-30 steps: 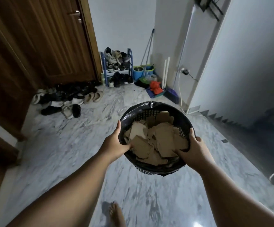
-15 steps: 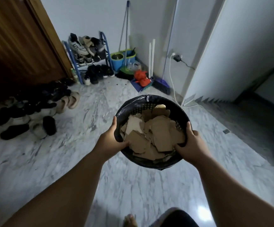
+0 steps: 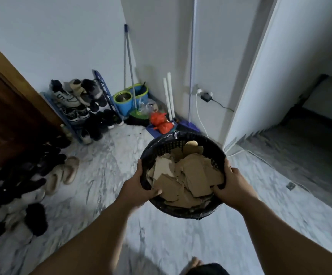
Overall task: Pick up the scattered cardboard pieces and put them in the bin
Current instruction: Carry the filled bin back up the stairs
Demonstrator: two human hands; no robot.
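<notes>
- You are holding the bin point(image 3: 165, 144) at centre frame, with your left hand point(image 3: 139, 187) and right hand point(image 3: 232, 183) curling their fingers over opposite rims.
- The cardboard pieces point(image 3: 193, 175) are heaping inside it; tilting it forward is risking pieces sliding out onto the floor point(image 3: 105, 175).

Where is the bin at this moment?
Head view, right of centre: the bin is held above the marble floor between the left hand and right hand, cardboard pieces inside.

Matt brown cardboard pieces point(image 3: 189, 175) fill a black plastic mesh bin point(image 3: 210, 153) — above glossy veined marble floor point(image 3: 105, 175).
</notes>
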